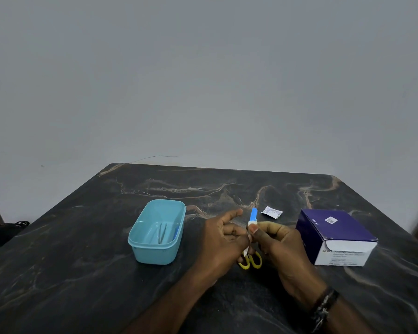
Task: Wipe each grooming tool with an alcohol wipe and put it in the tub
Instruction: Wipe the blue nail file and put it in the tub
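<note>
Both hands, left hand (223, 233) and right hand (274, 239), pinch the slim blue-tipped white grooming tool (253, 216) through a white alcohol wipe (251, 224). Its long axis points away from the person; the light-blue plastic tub (140, 247) lies nearer the left hand.

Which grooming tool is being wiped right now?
The blue stick-shaped tool, held up in both hands with a white wipe round it. The tweezers already lie in the tub, and the yellow-handled scissors lie on the table.

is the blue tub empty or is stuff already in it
Not empty. The tub sits open on the table, and inside it lie metal tweezers and a blue item against its right wall; what that item is cannot be told.
</note>
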`<state>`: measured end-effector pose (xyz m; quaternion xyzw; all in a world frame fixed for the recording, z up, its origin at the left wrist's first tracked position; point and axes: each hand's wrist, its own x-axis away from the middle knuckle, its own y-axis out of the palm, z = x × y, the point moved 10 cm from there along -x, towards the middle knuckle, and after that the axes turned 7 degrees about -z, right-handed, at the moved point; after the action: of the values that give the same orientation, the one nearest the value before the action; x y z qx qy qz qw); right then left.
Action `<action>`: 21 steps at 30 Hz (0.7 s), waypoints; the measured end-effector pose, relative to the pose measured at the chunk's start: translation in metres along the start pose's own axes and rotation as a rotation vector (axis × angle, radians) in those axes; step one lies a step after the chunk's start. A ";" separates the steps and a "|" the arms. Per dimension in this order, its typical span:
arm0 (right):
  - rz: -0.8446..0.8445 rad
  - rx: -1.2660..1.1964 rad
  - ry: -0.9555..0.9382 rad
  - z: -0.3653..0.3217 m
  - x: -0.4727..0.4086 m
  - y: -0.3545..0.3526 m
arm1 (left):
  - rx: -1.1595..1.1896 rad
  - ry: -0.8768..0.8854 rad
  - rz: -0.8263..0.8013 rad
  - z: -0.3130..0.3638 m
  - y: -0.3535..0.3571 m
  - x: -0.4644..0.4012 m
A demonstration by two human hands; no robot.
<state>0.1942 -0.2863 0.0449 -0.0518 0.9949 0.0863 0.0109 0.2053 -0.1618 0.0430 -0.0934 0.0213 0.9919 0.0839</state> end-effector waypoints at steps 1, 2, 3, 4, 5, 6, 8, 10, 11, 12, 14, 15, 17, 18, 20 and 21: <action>0.004 0.005 -0.002 0.000 0.000 -0.001 | -0.009 0.002 -0.010 0.001 0.001 0.000; 0.013 0.018 -0.009 -0.001 0.000 -0.002 | -0.019 0.002 -0.025 0.001 0.002 0.001; 0.025 0.030 -0.016 -0.002 -0.001 -0.004 | -0.023 -0.003 -0.040 0.001 0.004 0.001; 0.038 0.031 -0.021 -0.004 0.000 -0.007 | -0.027 -0.016 -0.058 0.000 0.006 0.002; 0.057 0.024 -0.026 -0.005 0.000 -0.012 | -0.037 -0.030 -0.083 -0.001 0.009 0.003; 0.081 0.015 -0.032 -0.007 0.000 -0.016 | -0.057 -0.046 -0.110 -0.002 0.013 0.004; 0.124 0.015 -0.044 -0.009 -0.002 -0.026 | -0.090 -0.068 -0.150 -0.003 0.018 0.004; 0.136 0.032 -0.059 -0.010 -0.005 -0.029 | -0.069 -0.065 -0.135 -0.002 0.016 0.002; 0.140 0.038 -0.068 -0.010 -0.007 -0.031 | -0.047 -0.053 -0.109 0.001 0.011 0.001; 0.144 0.044 -0.073 -0.010 -0.008 -0.032 | -0.028 -0.039 -0.075 0.003 0.006 0.000; 0.160 0.047 -0.072 -0.010 -0.009 -0.036 | 0.009 -0.004 0.004 0.009 -0.006 0.000; 0.159 0.048 -0.072 -0.011 -0.009 -0.037 | 0.035 0.013 0.048 0.011 -0.012 0.000; 0.142 0.078 -0.075 -0.011 -0.009 -0.035 | 0.086 0.047 0.139 0.015 -0.025 0.000; 0.126 0.111 -0.076 -0.011 -0.009 -0.033 | 0.113 0.066 0.178 0.016 -0.029 0.000; 0.072 0.187 -0.067 -0.007 -0.010 -0.027 | 0.171 0.103 0.241 0.018 -0.035 0.001; 0.046 0.236 -0.058 -0.005 -0.011 -0.024 | 0.193 0.122 0.264 0.019 -0.037 0.002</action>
<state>0.2076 -0.3096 0.0460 -0.0246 0.9983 -0.0294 0.0436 0.2058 -0.1237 0.0605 -0.1412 0.1335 0.9801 -0.0398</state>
